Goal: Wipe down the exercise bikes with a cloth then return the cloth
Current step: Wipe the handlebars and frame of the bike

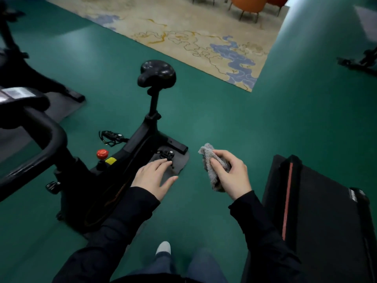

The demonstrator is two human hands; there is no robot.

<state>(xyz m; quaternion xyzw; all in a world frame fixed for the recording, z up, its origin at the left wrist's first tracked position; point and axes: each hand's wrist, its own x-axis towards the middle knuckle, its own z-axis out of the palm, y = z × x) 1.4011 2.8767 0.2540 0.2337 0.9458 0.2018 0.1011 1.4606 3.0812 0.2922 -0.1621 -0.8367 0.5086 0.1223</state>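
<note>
- Green floor fills most of the frame.
- A beige rug lies across the top centre, with orange chairs standing on it.
- Left of centre, a dark mat carries the exercise bike.
- At upper left, a second mat lies under another bike.
- A black treadmill sits at lower right.
- My white shoe stands at bottom centre.

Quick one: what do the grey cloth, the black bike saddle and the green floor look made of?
The grey fluffy cloth looks like terry or microfibre: matte, with visible fuzzy pile. The black bike saddle seems smooth vinyl or synthetic leather: semi-gloss, with light glints on top. The green floor is probably seamless vinyl or rubber sheet: soft sheen, no joints visible.
</note>
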